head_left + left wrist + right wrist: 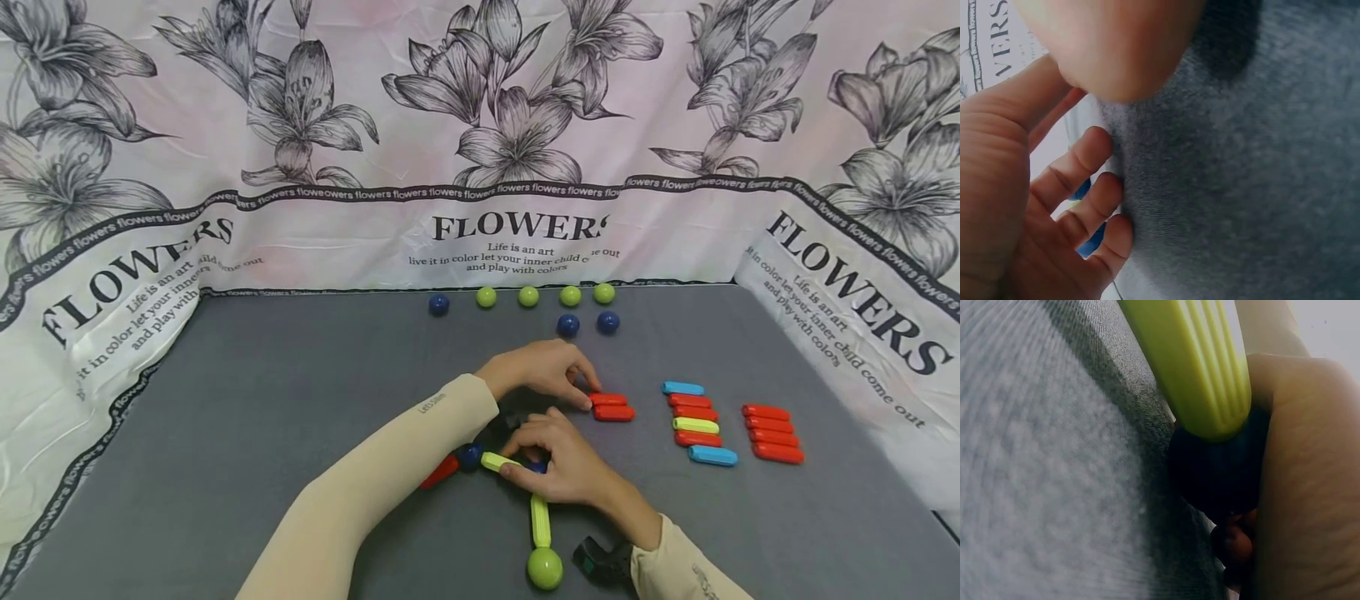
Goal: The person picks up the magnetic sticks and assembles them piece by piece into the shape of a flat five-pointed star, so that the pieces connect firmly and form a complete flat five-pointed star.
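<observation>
My right hand pinches a yellow-green rod between thumb and fingers. Under that hand sits a dark blue ball, joined to a second yellow-green rod, which runs to a green ball near the front. The pinched rod's left end meets another blue ball, with a red rod beyond it, partly behind the left sleeve. My left hand reaches over to two red rods, fingertips at their left ends. In the left wrist view its fingers are loosely bent, with no rod visible.
To the right lies a row of blue, red and yellow-green rods, then a stack of red rods. Along the back stand several green balls and blue balls. A flowered cloth borders the grey table.
</observation>
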